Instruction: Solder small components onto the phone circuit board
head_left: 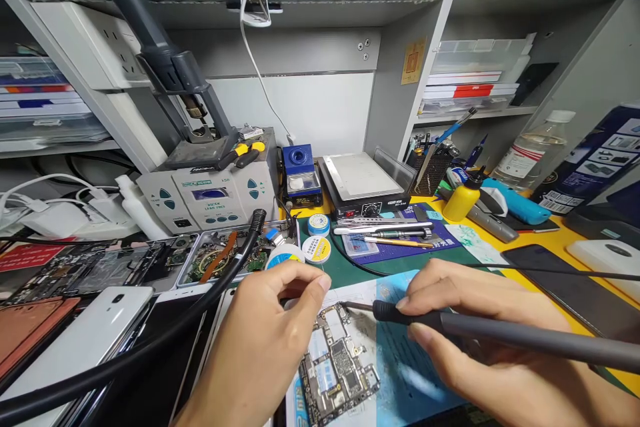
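Observation:
A phone circuit board (345, 363) lies on a white and blue sheet (405, 373) in front of me. My right hand (480, 333) grips a soldering iron (410, 315) by its dark handle. The iron's metal tip reaches the board's upper edge; whether it touches cannot be made out. At the board's upper left, my left hand (270, 340) is closed, thumb and forefinger pinched together. Anything between those fingertips is hidden or too small to name.
A hot air station (215, 193) stands back left, its black hose (200, 320) crossing the left foreground over phones (80, 347). Small round tubs (317, 250), a heating plate (365, 180) and tweezers and pens (395, 233) lie beyond the board. A yellow bottle (463, 197) stands right.

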`<state>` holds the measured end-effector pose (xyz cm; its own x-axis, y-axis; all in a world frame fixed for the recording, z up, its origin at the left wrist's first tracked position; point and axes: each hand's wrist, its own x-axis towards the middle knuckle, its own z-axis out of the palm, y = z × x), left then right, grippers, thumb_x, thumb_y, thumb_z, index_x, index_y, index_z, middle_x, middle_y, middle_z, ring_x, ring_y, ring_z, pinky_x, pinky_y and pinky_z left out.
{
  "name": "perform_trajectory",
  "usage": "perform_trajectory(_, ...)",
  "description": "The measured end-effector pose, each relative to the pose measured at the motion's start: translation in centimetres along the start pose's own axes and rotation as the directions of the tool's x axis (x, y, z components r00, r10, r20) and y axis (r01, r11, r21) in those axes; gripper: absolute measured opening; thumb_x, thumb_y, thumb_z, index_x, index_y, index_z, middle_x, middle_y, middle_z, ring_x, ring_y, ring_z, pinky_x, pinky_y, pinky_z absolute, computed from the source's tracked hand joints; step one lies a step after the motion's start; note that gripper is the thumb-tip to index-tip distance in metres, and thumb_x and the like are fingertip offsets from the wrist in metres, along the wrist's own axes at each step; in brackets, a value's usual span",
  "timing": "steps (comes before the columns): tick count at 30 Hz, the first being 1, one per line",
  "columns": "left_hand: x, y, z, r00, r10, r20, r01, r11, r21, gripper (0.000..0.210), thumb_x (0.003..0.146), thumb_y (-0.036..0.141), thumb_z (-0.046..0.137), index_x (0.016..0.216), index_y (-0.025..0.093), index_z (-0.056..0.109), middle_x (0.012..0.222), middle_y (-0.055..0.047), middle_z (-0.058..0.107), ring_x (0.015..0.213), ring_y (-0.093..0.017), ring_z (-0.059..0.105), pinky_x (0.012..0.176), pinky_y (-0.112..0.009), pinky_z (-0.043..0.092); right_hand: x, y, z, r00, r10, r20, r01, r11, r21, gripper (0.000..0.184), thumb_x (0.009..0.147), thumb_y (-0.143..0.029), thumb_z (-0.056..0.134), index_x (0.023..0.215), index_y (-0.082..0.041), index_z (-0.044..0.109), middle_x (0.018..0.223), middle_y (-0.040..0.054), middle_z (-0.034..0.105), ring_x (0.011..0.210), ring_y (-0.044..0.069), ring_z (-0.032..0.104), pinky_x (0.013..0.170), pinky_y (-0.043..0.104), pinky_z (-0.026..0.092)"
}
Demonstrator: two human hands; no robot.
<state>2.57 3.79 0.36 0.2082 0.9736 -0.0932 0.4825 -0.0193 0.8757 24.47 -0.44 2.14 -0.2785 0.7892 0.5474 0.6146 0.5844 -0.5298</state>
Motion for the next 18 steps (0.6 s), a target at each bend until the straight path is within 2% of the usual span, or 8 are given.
perform_trajectory(6, 0.1, -0.1, 0.1, 1.000, 0.011, 0.001, -0.011, 1.000, 0.017, 0.030, 0.088, 0.051, 0.057, 0.088, 0.024, 0.070, 0.087, -0.001, 0.076, 0.091, -0.023, 0.070, 0.064, -0.025, 0.049, -0.3, 0.0, 0.2, 0.999, -0.035, -0.002, 0.035, 0.999, -0.005, 0.022, 0.074, -0.001, 0.063, 0.081, -0.021, 0.070, 0.069, -0.0005, 0.069, 0.062, 0.011, 0.067, 0.060, 0.019, 0.056)
perform_trajectory(10, 0.2, -0.1, 0.2, 1.000, 0.017, 0.003, -0.017, 1.000, 0.006, 0.030, 0.088, 0.051, 0.058, 0.090, 0.023, 0.071, 0.088, -0.001, 0.077, 0.091, -0.024, 0.070, 0.066, -0.026, 0.051, -0.9, 0.4, 0.3, 0.997, -0.072, 0.030, 0.071, 0.997, 0.032, 0.026, 0.074, 0.002, 0.063, 0.084, -0.021, 0.068, 0.070, -0.0001, 0.067, 0.062, 0.013, 0.065, 0.058, 0.024, 0.055)
perform_trajectory(14, 0.0, -0.1, 0.1, 1.000, 0.027, 0.002, -0.027, 0.999, 0.018, 0.030, 0.088, 0.051, 0.057, 0.085, 0.024, 0.070, 0.084, 0.000, 0.076, 0.089, -0.023, 0.070, 0.070, -0.027, 0.051, -1.7, 0.7, 0.6, 0.997, -0.083, 0.004, 0.083, 0.996, 0.029, 0.028, 0.072, 0.002, 0.066, 0.087, -0.021, 0.067, 0.074, 0.0004, 0.068, 0.063, 0.013, 0.066, 0.057, 0.023, 0.055)
perform_trajectory(18, 0.0, -0.2, 0.0, 0.999, 0.033, -0.005, -0.033, 0.999, 0.036, 0.030, 0.089, 0.050, 0.056, 0.087, 0.024, 0.070, 0.082, 0.000, 0.074, 0.086, -0.022, 0.070, 0.065, -0.026, 0.050, -2.1, 0.7, 0.9, 0.998, -0.060, -0.016, 0.060, 0.998, 0.016, 0.033, 0.072, 0.002, 0.065, 0.093, -0.024, 0.067, 0.078, 0.0003, 0.068, 0.068, 0.013, 0.068, 0.062, 0.023, 0.057)
